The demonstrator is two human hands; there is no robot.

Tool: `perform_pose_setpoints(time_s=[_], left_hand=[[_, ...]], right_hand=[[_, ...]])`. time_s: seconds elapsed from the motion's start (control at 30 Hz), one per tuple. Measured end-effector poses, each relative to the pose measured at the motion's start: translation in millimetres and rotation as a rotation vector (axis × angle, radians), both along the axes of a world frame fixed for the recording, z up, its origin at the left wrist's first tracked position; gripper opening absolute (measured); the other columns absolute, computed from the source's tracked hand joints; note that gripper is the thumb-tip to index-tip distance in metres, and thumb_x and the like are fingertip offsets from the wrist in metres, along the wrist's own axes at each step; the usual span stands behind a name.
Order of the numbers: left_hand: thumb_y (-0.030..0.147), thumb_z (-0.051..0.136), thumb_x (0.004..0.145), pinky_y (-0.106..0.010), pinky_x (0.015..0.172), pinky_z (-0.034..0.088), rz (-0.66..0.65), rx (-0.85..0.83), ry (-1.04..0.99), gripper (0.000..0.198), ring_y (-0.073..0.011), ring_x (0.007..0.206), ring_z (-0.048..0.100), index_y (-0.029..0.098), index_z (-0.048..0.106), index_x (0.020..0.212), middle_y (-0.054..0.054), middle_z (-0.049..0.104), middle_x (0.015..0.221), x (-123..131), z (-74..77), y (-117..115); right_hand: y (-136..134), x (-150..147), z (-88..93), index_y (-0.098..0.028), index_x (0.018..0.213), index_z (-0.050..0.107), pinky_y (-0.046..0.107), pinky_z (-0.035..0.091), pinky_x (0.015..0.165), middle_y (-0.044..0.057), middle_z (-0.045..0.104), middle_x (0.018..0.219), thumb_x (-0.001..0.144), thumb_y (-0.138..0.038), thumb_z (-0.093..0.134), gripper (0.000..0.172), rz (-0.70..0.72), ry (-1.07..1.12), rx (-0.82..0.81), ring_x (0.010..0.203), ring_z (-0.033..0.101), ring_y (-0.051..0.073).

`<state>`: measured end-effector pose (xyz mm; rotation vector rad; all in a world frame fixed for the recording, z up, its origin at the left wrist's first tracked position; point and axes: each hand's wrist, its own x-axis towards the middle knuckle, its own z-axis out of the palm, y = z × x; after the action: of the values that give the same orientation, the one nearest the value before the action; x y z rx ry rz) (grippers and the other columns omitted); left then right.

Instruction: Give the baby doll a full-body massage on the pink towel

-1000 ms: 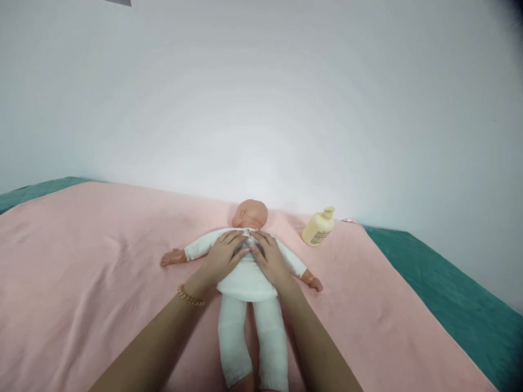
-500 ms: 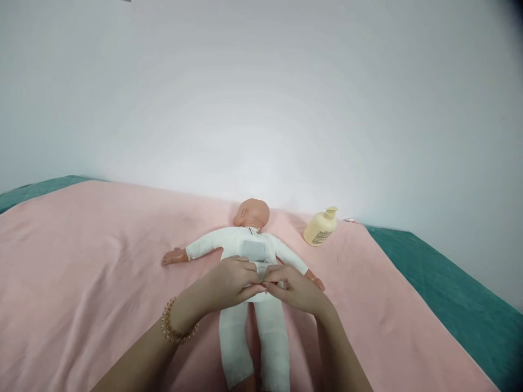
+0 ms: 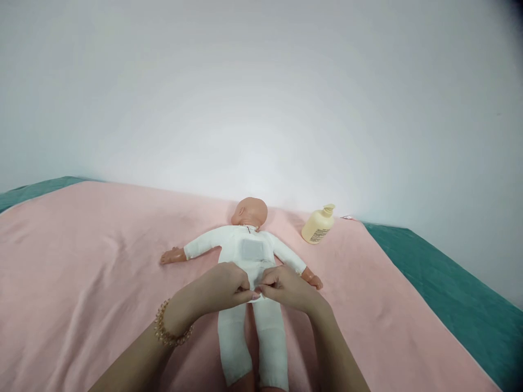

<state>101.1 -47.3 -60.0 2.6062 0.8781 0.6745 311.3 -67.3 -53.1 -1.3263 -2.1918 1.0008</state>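
Far L I see a strip of green cover, then pink blanket w/ wrinkles. Beaded bracelet on L wrist. L hand over doll's lower torso: fingers curled in, thumb pointing inward; can't tell from here if it's pinching the top. Doll mid-blanket, white top + trousers, arms spread wide, head turned to L, grey rect. panel on upper torso facing up. R hand just beside L, same height: fingers bent, thumb tip near other thumb; grip on fabric unclear too. Yellow pump btl, dark print, on blanket R of doll's head. More green cover far R. Pale wall behind.
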Motion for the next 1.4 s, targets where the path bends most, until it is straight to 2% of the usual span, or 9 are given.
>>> perform_pose_setpoints(time_s=[0.1, 0.17, 0.37, 0.5, 0.7, 0.93, 1.13, 1.27, 1.4], left_hand=[[0.045, 0.043, 0.093, -0.028, 0.045, 0.038, -0.066, -0.099, 0.102, 0.053, -0.0139, 0.044, 0.048, 0.019, 0.061, 0.051, -0.003, 0.052, 0.046, 1, 11.0, -1], [0.045, 0.044, 0.093, -0.029, 0.047, 0.039, -0.067, -0.124, 0.097, 0.052, -0.0147, 0.045, 0.049, 0.019, 0.061, 0.052, -0.003, 0.053, 0.047, 1, 15.3, -1], [0.042, 0.047, 0.093, -0.031, 0.052, 0.043, -0.121, -0.105, 0.029, 0.047, -0.0175, 0.050, 0.054, 0.019, 0.062, 0.055, -0.004, 0.059, 0.052, 0, 15.2, -2], [0.038, 0.045, 0.095, -0.036, 0.067, 0.050, -0.159, -0.077, -0.012, 0.041, -0.0227, 0.064, 0.063, 0.021, 0.068, 0.065, -0.006, 0.066, 0.065, 2, 19.3, 1], [0.035, 0.042, 0.095, -0.042, 0.083, 0.051, -0.092, -0.050, -0.015, 0.038, -0.0276, 0.079, 0.065, 0.021, 0.072, 0.076, -0.008, 0.070, 0.078, 3, 21.2, 6], [0.028, 0.050, 0.092, -0.036, 0.084, 0.049, -0.087, -0.111, 0.006, 0.029, -0.0227, 0.075, 0.064, 0.019, 0.071, 0.075, -0.005, 0.069, 0.074, 2, 11.7, 8], [0.028, 0.048, 0.093, -0.034, 0.082, 0.047, -0.077, -0.134, 0.020, 0.030, -0.0213, 0.077, 0.063, 0.018, 0.071, 0.076, -0.005, 0.069, 0.075, 2, 10.7, 8], [0.029, 0.048, 0.094, -0.032, 0.080, 0.047, -0.079, -0.119, -0.001, 0.028, -0.0208, 0.080, 0.062, 0.019, 0.071, 0.081, -0.004, 0.068, 0.081, 2, 9.9, 8], [0.031, 0.050, 0.094, -0.030, 0.080, 0.047, -0.004, -0.102, -0.060, 0.024, -0.0217, 0.089, 0.060, 0.020, 0.070, 0.087, -0.006, 0.066, 0.092, 1, 11.9, 10]], right_hand=[[1, -1, -0.5, -0.019, 0.048, 0.050, 0.023, 0.034, 0.050, -0.003, 0.054, 0.059, 0.080, -0.018, 0.057, 0.033, -0.005, -0.018, -0.006, 0.057, 0.046, 0.011], [1, -1, -0.6, -0.019, 0.048, 0.050, 0.023, 0.034, 0.049, -0.003, 0.053, 0.058, 0.081, -0.019, 0.057, 0.033, 0.001, -0.017, -0.002, 0.056, 0.045, 0.011], [1, 1, 3.1, -0.020, 0.053, 0.056, 0.024, 0.039, 0.054, -0.003, 0.054, 0.060, 0.084, -0.022, 0.056, 0.032, 0.019, 0.031, 0.035, 0.059, 0.048, 0.012], [3, 0, 6.6, -0.020, 0.053, 0.054, 0.025, 0.040, 0.060, -0.002, 0.053, 0.060, 0.089, -0.026, 0.053, 0.036, -0.032, 0.050, 0.095, 0.063, 0.048, 0.013], [5, -1, 2.6, -0.020, 0.053, 0.055, 0.029, 0.045, 0.070, -0.001, 0.056, 0.069, 0.091, -0.032, 0.053, 0.040, -0.097, 0.074, 0.150, 0.066, 0.050, 0.014], [7, -1, -2.3, -0.020, 0.054, 0.057, 0.030, 0.047, 0.074, 0.000, 0.058, 0.069, 0.088, -0.029, 0.054, 0.036, -0.086, 0.031, 0.130, 0.068, 0.053, 0.015], [7, -1, -1.9, -0.018, 0.050, 0.048, 0.030, 0.044, 0.072, -0.001, 0.054, 0.069, 0.087, -0.024, 0.053, 0.038, -0.069, 0.002, 0.062, 0.066, 0.050, 0.014], [6, -2, -2.5, -0.019, 0.053, 0.051, 0.029, 0.042, 0.069, -0.001, 0.054, 0.070, 0.088, -0.023, 0.053, 0.035, -0.076, 0.003, 0.131, 0.066, 0.050, 0.014], [7, -2, -3.8, -0.020, 0.061, 0.059, 0.029, 0.041, 0.068, 0.000, 0.056, 0.074, 0.090, -0.024, 0.053, 0.030, -0.112, 0.055, 0.229, 0.073, 0.052, 0.015]])
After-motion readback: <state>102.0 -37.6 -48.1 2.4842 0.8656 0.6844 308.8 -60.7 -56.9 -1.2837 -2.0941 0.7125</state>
